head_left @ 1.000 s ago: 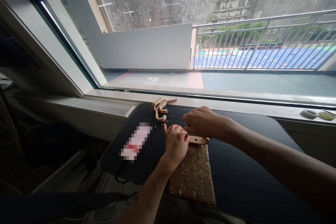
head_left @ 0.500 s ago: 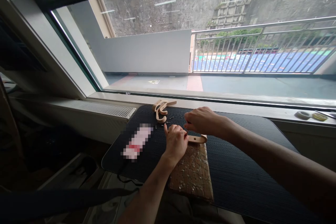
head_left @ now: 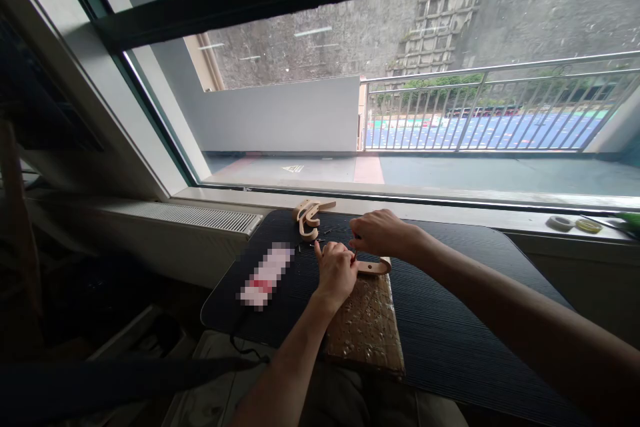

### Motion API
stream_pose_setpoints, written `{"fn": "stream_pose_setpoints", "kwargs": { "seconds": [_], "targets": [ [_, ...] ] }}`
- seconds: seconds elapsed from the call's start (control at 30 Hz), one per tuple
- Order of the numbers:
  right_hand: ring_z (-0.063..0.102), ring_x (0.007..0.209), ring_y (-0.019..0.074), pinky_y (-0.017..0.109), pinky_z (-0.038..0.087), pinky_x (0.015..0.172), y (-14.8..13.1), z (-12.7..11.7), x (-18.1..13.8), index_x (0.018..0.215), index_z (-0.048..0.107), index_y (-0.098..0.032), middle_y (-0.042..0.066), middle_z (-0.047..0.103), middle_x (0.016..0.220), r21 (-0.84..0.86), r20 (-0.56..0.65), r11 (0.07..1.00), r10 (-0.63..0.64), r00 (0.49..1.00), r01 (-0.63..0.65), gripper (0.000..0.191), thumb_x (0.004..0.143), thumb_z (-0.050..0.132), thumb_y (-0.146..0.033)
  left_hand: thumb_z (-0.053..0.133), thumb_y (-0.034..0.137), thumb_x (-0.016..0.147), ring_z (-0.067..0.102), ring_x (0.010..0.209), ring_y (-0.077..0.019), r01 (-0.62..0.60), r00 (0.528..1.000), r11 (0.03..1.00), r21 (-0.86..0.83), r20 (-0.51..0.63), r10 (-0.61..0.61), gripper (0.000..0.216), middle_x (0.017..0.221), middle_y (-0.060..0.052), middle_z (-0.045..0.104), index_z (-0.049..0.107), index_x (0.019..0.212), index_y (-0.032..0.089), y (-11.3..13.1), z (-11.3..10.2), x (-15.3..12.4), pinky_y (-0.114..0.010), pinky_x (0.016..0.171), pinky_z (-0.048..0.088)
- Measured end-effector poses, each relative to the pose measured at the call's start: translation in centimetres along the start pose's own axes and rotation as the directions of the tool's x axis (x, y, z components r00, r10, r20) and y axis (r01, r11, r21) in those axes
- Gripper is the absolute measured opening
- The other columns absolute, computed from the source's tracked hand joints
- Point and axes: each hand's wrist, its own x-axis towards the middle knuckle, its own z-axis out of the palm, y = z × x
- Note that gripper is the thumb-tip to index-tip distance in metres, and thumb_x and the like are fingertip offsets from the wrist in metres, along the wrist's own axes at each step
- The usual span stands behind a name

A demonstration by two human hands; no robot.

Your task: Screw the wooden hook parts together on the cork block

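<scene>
Your left hand (head_left: 339, 272) is bent over the left end of the wooden hook (head_left: 373, 267), gripping it, though your fingertips are hidden. The hook lies across the far end of the board (head_left: 367, 327), its curled end to the right and one hole showing. Your right hand (head_left: 377, 230) is closed in a fist around a thin dark tool (head_left: 355, 255), mostly hidden by your fingers. Just beyond your left hand, loose screws (head_left: 327, 232) lie scattered on the black table (head_left: 450, 280), with a cluster of more hooks (head_left: 307, 219) behind them near the sill (head_left: 435, 215). To your left sits a blurred-out pink-and-white item (head_left: 267, 277), with a dark cord (head_left: 245, 348) below it at the table's near edge. A radiator (head_left: 200, 217) stands past the table's left far corner. Well to your right, two tape rolls (head_left: 560, 222) rest on the sill, beneath the window.
</scene>
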Motion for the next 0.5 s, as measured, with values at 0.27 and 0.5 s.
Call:
{"fn": "stream_pose_setpoints", "kwargs": {
  "seconds": [0.27,0.5],
  "targets": [
    [0.063,0.074,0.0191,0.026,0.034,0.055,0.3,-0.1,0.5,0.089,0.065,-0.016,0.009,0.070,0.084,0.027,0.009,0.998,-0.058,0.998,0.057,0.019,0.080,0.051,-0.025,0.061,0.023,0.080,0.051,0.100,-0.0214,-0.018,1.000,1.000,-0.003,-0.013,0.018,0.011,0.088,-0.002,0.062,0.065,0.070,0.020,-0.2,0.2,-0.1,-0.053,0.109,0.015],
    [0.062,0.067,0.0193,0.028,0.028,0.051,1.8,1.1,0.7,0.082,0.065,-0.017,0.008,0.069,0.075,0.045,-0.062,0.998,-0.031,0.998,0.034,0.029,0.085,0.046,-0.039,0.062,0.026,0.079,0.050,0.100,-0.0221,-0.030,0.999,0.999,-0.035,0.019,0.030,0.005,0.088,-0.001,0.061,0.063,0.079,0.022,-0.2,-0.3,-0.2,-0.054,0.108,0.016]
  ]
}}
